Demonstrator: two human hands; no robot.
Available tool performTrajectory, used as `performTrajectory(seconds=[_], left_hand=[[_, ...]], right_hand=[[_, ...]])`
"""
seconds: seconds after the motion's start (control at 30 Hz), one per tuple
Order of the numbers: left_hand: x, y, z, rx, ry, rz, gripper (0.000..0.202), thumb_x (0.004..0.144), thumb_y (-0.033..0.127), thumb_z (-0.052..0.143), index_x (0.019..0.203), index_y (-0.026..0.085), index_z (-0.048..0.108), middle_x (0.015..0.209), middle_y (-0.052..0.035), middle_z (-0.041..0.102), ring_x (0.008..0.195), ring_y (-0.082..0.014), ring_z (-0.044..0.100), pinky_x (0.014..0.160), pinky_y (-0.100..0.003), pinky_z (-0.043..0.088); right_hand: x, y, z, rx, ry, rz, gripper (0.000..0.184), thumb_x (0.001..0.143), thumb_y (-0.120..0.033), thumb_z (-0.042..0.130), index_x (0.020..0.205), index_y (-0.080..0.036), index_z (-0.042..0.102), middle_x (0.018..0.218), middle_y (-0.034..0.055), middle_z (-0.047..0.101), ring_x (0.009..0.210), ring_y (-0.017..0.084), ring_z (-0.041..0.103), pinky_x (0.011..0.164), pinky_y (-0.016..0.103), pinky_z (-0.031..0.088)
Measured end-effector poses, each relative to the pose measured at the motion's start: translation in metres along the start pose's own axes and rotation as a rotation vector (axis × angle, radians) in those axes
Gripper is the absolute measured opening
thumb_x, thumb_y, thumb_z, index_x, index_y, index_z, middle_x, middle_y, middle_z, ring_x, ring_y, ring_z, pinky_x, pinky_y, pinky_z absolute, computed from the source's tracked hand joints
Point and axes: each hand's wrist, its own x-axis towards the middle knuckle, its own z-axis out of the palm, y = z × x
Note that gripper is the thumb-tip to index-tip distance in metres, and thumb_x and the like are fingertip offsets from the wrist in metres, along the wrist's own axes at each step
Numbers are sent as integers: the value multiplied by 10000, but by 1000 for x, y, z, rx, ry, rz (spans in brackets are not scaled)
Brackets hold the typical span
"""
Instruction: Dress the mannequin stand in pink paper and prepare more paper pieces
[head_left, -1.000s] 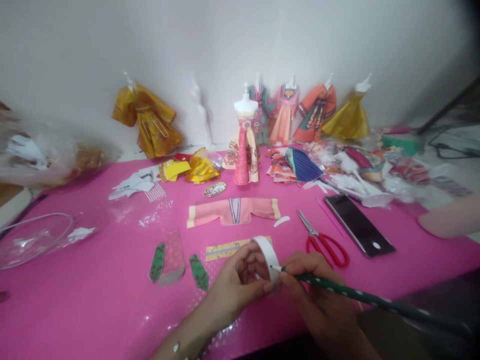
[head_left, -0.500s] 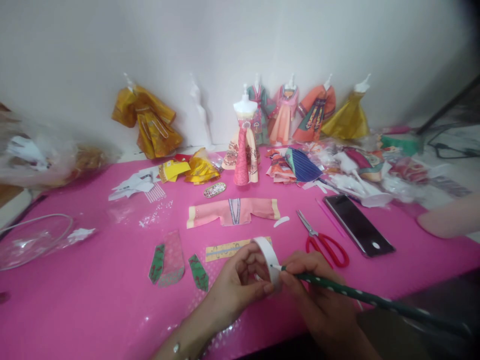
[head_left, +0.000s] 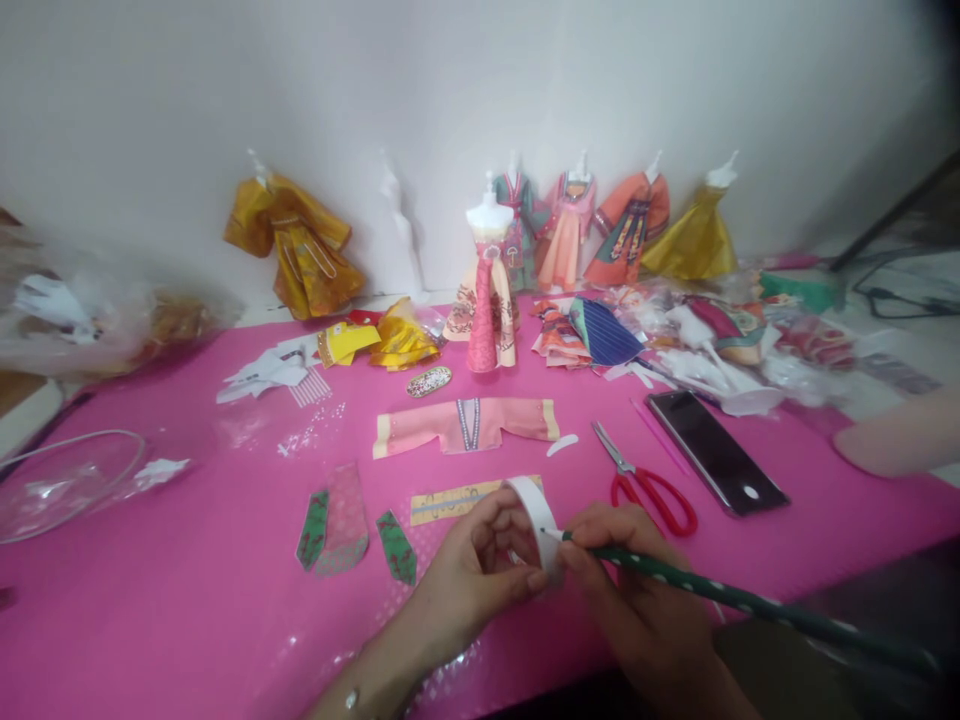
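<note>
A narrow white ring that looks like a roll of tape sits in my left hand, its fingers curled inside the ring and the thumb along the lower edge. My right hand grips a dark green pencil with white dots, and its tip touches the face of the ring. Just behind the ring lies a patterned yellow strip. A small pink doll jacket is spread flat farther back. Green cut pieces and a pink piece lie left of my left hand.
Red-handled scissors and a phone lie at right on the pink mat. Several small dress forms, one in a pink dress, stand along the wall. Fabric, bags and another person's limb show at the right.
</note>
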Motion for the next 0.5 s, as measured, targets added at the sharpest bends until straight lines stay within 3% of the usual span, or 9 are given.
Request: performTrajectory(seconds=[0.13,0.5], left_hand=[[0,1,1,-8,6,-13,317,721,199,821,951,205,603,834,-3,635,761,-139,580,695,-292,411],[0,0,1,-12,3,-10,369,709,189,832,998,207,603,832,2,632,749,-131,569,697,-292,412]], right_hand=[[0,1,0,-8,1,-6,197,857,-81,591,904,-268,551,801,-35,612,718,112,625,647,200,538],[3,-2,1,-27,19,-29,189,862,-79,577,869,-264,543,759,-26,616,692,128,622,615,211,541]])
